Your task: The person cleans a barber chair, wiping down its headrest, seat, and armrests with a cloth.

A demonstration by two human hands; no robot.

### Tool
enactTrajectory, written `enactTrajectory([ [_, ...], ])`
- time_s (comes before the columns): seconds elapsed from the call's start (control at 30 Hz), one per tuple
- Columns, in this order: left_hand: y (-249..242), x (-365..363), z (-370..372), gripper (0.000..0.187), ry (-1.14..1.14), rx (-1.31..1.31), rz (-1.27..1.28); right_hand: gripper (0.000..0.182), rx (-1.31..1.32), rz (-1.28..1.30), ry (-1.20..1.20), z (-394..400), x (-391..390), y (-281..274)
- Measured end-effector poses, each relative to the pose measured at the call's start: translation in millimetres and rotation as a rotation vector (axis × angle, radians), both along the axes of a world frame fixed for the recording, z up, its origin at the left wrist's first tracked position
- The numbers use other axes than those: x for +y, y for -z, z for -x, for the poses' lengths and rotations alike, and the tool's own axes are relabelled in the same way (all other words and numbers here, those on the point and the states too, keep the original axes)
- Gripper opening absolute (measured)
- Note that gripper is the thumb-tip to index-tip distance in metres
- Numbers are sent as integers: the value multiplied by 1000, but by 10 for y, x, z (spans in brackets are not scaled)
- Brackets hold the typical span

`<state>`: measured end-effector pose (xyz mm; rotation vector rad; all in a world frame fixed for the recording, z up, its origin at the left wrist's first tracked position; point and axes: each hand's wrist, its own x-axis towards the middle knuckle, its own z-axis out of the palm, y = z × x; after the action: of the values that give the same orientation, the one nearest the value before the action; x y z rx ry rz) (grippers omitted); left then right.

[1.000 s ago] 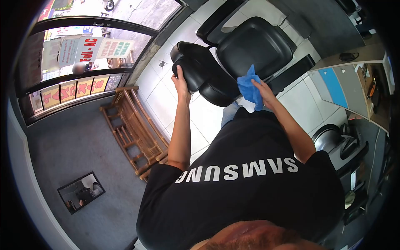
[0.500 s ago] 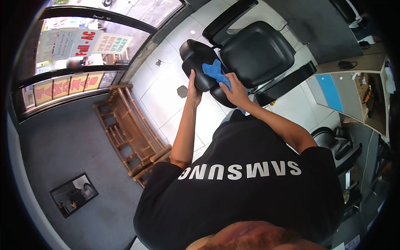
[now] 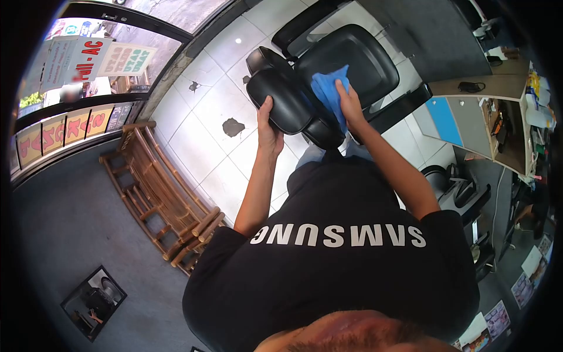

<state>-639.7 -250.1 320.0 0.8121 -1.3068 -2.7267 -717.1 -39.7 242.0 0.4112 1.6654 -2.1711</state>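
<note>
A black padded barber chair [image 3: 346,53] stands in front of me, its headrest [image 3: 280,101] nearest my left side. My left hand [image 3: 270,132] grips the headrest's near edge, thumb on top and the other fingers hidden beneath. In my right hand [image 3: 350,107] a crumpled blue cloth [image 3: 329,91] is bunched. The cloth lies over the inner side of the backrest, beside the seat, and one end hangs down below my fingers.
A bamboo bench [image 3: 161,193] stands to the left on the tiled floor [image 3: 199,144], which has broken patches. At right is a cabinet [image 3: 478,126] with a blue panel. A chair armrest [image 3: 402,108] lies close to my right forearm. Glass windows with signs [image 3: 126,58] are at upper left.
My right hand has moved the cloth from the headrest rightward to the backrest's inner side near the seat. My left hand still holds the headrest. The whole view has shifted slightly.
</note>
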Motion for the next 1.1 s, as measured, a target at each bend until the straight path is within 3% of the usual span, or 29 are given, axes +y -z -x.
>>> enactTrajectory([
  [0.1,-302,-11,65,68,-57,-5,-23,45,99,-69,-190,308,-224,20],
  [0.2,-431,-146,262,64,-20,14,-38,40,371,-287,-575,566,-472,144],
  [0.3,-430,-150,365,63,-24,-10,-25,37,362,-226,-644,491,-421,228],
  [0.43,-509,-80,383,67,-46,-46,3,37,567,-373,-602,122,-62,493],
  [0.53,-606,-20,453,69,-39,-89,34,38,553,-415,-721,3,145,130],
  [0.63,-629,-22,443,70,-15,-112,57,40,828,-519,-799,100,12,86],
  [0.73,-587,-40,456,69,-21,-126,81,42,836,-666,-1121,183,-311,-147],
  [0.83,-492,-136,460,69,-14,-120,109,34,1024,-670,-1206,138,-564,-271],
  [0.93,-468,-142,459,71,-16,-104,132,31,939,-702,-1584,-159,-787,-616],
  [0.97,-474,-135,456,71,-21,-99,136,31,1028,-595,-1590,-310,-808,-644],
  [1.1,-483,-185,390,73,32,-102,109,30,926,-464,-1446,-495,-439,-1146],
])
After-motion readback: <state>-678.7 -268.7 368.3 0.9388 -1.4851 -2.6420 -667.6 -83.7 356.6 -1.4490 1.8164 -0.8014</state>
